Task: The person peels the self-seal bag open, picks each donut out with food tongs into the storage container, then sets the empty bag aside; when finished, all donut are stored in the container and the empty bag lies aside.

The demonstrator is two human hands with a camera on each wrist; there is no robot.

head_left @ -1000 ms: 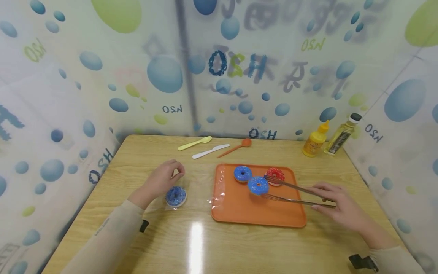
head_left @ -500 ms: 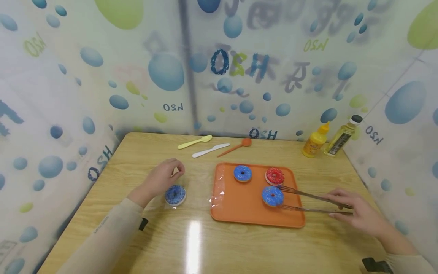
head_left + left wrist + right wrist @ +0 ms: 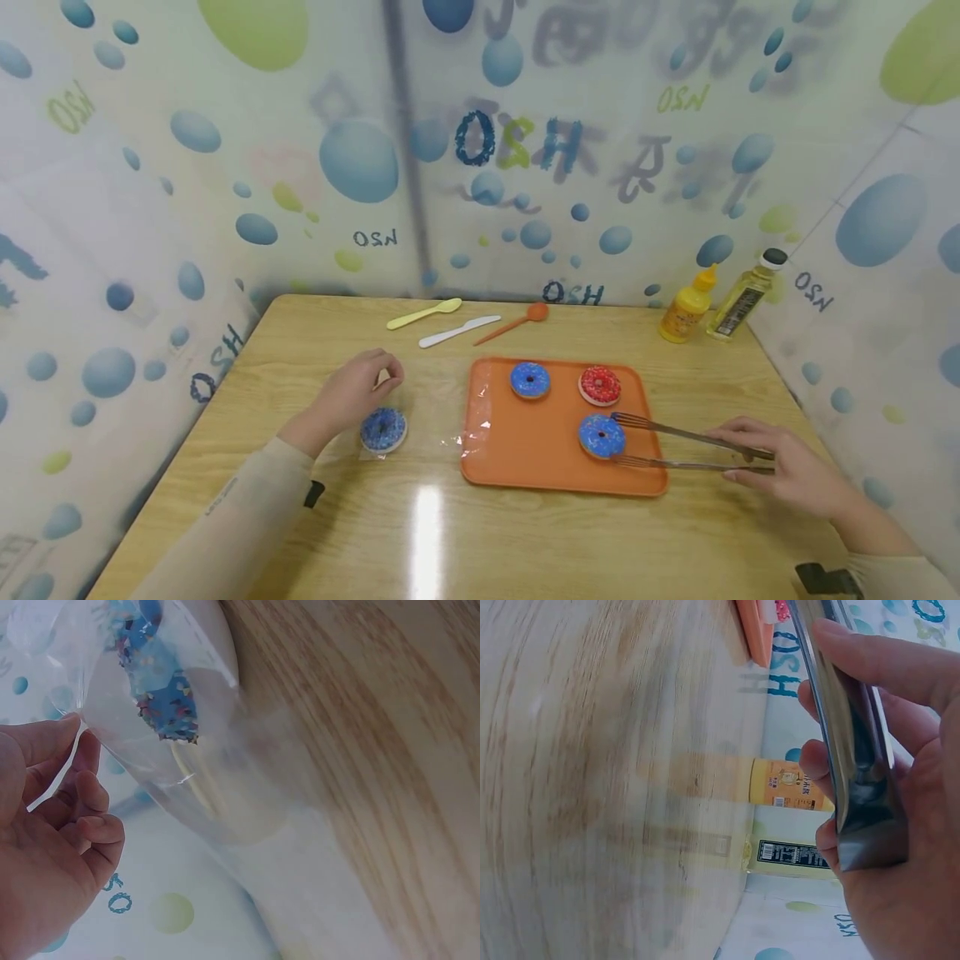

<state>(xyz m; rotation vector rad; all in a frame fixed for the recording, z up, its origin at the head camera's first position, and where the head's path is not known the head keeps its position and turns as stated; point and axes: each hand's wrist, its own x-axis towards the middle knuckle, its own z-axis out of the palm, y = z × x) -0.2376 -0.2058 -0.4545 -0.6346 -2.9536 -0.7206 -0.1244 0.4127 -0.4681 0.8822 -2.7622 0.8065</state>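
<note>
My left hand (image 3: 352,392) pinches the edge of a clear plastic bag (image 3: 247,817) between thumb and forefinger. Inside the bag a doughnut with blue icing and sprinkles (image 3: 166,705) shows in the left wrist view. My right hand (image 3: 783,467) grips metal tongs (image 3: 701,433) with fork-shaped ends. Their prongs are at the right side of a blue doughnut (image 3: 602,436) over the orange tray (image 3: 525,467); whether it rests on the tray is hard to tell. Another blue doughnut (image 3: 530,380) and a red one (image 3: 600,386) lie at the tray's back.
Behind the tray lie a yellow spoon (image 3: 424,313), a white knife (image 3: 459,331) and an orange spoon (image 3: 517,322). At the back right stand a yellow squeeze bottle (image 3: 686,310) and a clear bottle of yellow liquid (image 3: 746,297). Patterned walls enclose the wooden table (image 3: 337,533).
The right hand and tongs have moved right and toward me, taking the blue doughnut from beside the other blue one to the tray's front right. The left hand stays put.
</note>
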